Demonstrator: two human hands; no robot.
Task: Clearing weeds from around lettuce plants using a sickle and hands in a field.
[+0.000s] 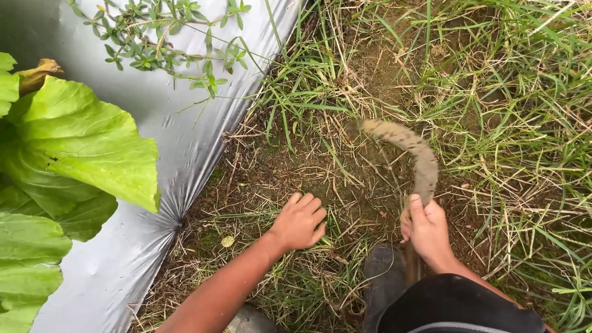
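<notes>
bare soil patch [296,166] open between hands, plastic sheet [185,123] left, thick grass [524,123] right

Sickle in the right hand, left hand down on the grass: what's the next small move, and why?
Probably gather the grass tuft under the left hand, then draw the sickle toward it. The right hand holds the blade raised over bare soil; uncut grass remains nearest the left hand.

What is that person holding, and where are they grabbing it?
The right hand grips a curved, soil-caked sickle by its handle, just below the blade. The left hand holds no tool; it presses down on the grass, fingers curled.
</notes>
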